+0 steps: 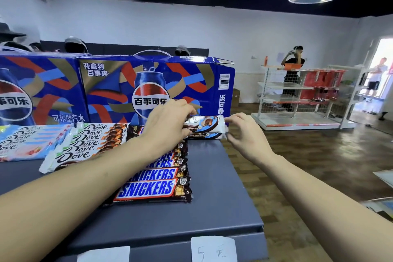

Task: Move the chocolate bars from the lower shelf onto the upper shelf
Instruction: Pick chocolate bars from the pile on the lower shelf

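On the grey upper shelf (212, 176) lie rows of chocolate bars: Snickers bars (148, 189) in the middle, white Dove bars (85, 144) to their left, pale blue Dove bars (25, 140) at far left. My left hand (168, 123) grips the left end of a white-and-brown chocolate bar (204, 123) held just above another similar bar (204, 135) at the back of the shelf. My right hand (244, 132) pinches the bar's right end. The lower shelf is out of view.
Two blue Pepsi cartons (119, 89) stand along the back of the shelf. A paper price tag (213, 249) hangs on the shelf's front edge. White wire racks (297, 95) and two people stand at the far right, across a wooden floor.
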